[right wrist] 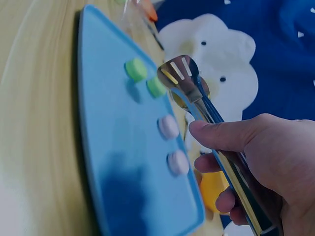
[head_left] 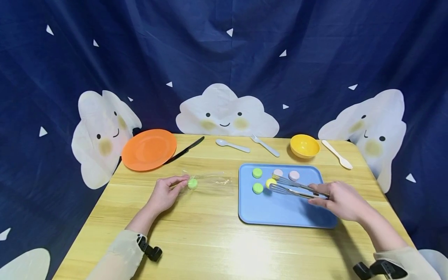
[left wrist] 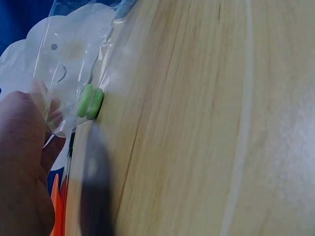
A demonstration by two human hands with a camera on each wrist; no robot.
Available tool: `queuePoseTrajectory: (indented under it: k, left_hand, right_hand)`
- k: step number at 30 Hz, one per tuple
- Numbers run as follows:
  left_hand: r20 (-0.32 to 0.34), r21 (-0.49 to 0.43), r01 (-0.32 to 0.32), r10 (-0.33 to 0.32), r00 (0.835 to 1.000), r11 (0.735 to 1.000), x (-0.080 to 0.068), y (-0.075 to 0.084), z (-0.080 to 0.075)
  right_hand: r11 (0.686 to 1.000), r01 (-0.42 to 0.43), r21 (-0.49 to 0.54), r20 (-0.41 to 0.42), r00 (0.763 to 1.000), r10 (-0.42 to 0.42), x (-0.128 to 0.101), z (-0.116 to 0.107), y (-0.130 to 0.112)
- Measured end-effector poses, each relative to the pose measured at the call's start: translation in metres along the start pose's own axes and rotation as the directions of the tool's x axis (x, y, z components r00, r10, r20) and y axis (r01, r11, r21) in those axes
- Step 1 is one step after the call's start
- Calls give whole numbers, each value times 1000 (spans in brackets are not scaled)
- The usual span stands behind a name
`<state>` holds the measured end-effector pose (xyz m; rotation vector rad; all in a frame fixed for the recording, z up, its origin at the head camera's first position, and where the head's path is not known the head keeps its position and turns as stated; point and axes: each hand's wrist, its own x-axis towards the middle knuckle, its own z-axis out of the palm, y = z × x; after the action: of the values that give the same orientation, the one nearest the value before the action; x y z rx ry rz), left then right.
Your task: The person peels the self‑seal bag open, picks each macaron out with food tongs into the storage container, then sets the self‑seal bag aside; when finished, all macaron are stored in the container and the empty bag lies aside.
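My left hand (head_left: 182, 183) pinches the edge of a clear plastic bag (head_left: 210, 179) lying on the wooden table. One green macaron (head_left: 192, 183) sits inside the bag, close to the fingers. The left wrist view shows the same hand (left wrist: 29, 147), bag (left wrist: 74, 54) and green macaron (left wrist: 90, 102). My right hand (head_left: 316, 193) grips metal tongs (head_left: 297, 188) over a blue tray (head_left: 280, 214). The tong tips flank a yellow macaron (head_left: 270, 182). Two green macarons (head_left: 257, 172) and two pink macarons (head_left: 294, 175) lie on the tray beside it. In the right wrist view the right hand (right wrist: 216, 147) holds the tongs (right wrist: 184, 78).
At the back left lie an orange plate (head_left: 148, 149) and a black knife (head_left: 184, 150). A pale spoon (head_left: 232, 146), a fork (head_left: 265, 145), a yellow bowl (head_left: 304, 145) and a cream spoon (head_left: 337, 154) line the far edge. A blue cloth hangs behind.
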<state>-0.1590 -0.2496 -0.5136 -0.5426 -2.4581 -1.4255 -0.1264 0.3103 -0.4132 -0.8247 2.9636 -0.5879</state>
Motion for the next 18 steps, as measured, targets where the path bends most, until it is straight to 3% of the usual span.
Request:
queuePoseTrajectory:
  k: [7, 18]
  left_hand:
    - [18, -36, 26, -26, 1000, 999, 0, 2, -1]
    - [19, 12, 8, -9, 1000, 1000, -1, 3, -1]
  right_hand:
    - [997, -74, -14, 29, 997, 74, -18, 7, 16]
    - [990, -138, -3, 37, 990, 138, -25, 15, 26]
